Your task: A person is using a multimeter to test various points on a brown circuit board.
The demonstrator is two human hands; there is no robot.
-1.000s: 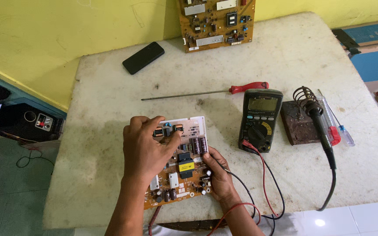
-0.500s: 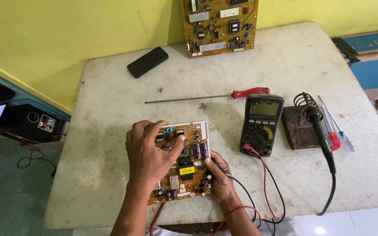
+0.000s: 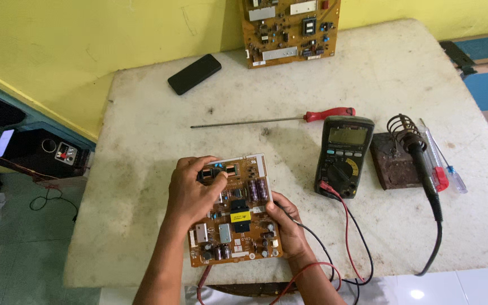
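Observation:
A brown circuit board with capacitors and a yellow-labelled part lies near the table's front edge. My left hand rests on its upper left part, fingers curled over the components. My right hand grips the board's right edge, and red and black test leads run past it to a dark multimeter just right of the board. Whether the right hand also holds a probe is hidden.
A long red-handled screwdriver lies behind the board. A soldering iron rests on a rusty stand, with small screwdrivers beside it. A second circuit board leans on the yellow wall, near a black phone.
The view has shifted slightly, so the table sits lower in the frame. My left hand has moved a little on the board's upper part; the right hand stays on its right edge.

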